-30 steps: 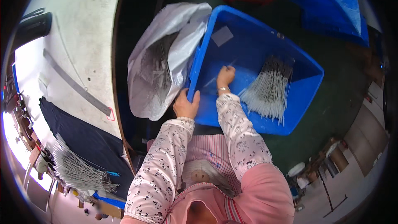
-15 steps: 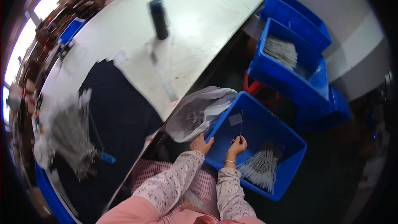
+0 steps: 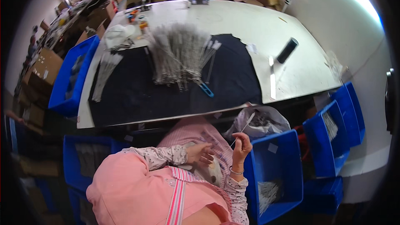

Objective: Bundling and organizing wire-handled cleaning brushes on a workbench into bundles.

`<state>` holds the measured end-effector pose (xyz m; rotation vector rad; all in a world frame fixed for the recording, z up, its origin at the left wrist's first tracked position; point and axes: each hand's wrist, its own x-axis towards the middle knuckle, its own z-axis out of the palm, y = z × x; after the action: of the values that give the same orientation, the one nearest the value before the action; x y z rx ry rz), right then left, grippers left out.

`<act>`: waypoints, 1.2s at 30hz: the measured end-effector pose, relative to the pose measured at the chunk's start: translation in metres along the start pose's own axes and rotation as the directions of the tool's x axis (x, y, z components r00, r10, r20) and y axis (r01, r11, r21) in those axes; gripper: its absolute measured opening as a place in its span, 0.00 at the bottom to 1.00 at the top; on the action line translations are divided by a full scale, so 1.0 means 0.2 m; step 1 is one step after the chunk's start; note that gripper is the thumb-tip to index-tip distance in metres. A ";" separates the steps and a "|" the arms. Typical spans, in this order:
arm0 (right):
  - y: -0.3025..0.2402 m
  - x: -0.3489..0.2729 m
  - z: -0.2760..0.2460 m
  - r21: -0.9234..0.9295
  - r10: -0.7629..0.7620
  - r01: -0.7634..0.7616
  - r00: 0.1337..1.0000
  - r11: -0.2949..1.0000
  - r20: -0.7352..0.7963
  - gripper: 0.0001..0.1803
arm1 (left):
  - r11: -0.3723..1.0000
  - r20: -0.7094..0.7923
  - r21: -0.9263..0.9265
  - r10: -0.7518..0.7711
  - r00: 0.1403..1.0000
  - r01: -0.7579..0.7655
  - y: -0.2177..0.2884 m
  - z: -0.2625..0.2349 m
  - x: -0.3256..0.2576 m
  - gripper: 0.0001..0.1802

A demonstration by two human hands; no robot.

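Over my lap, my left hand (image 3: 200,154) hangs with its fingers apart and holds nothing. My right hand (image 3: 241,146) pinches a thin wire brush (image 3: 250,119) with a whitish tip, held up at a slant beside the blue bin (image 3: 277,141). More such brushes (image 3: 268,196) lie at the near end of that bin. A large fanned heap of wire brushes (image 3: 179,54), white tips pointing away, rests on the dark cloth (image 3: 125,104) on the table.
A whitish plastic bag (image 3: 266,118) is between the white table (image 3: 300,83) and the bin. Blue crates (image 3: 329,141) stand to the right, another blue crate (image 3: 73,83) at left. On the table are a black cylinder (image 3: 287,50), a ruler-like strip (image 3: 272,79) and a blue-handled tool (image 3: 206,90).
The view has swung left toward the table. My left hand has left the bin's rim for my lap. My right hand has lifted the wire brush out of the bin.
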<state>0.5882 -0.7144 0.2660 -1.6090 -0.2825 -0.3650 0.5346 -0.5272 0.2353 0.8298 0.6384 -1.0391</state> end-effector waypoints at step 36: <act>-0.31 0.03 1.45 0.038 0.353 -0.448 0.751 0.893 0.557 0.09 | 0.489 -0.374 -0.155 0.775 0.509 -0.858 0.17 -0.61 -0.73 0.09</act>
<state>0.5877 -0.4207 0.3115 -1.5250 -0.3680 0.4554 0.5012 -0.3459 0.2925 0.8384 0.4975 0.0951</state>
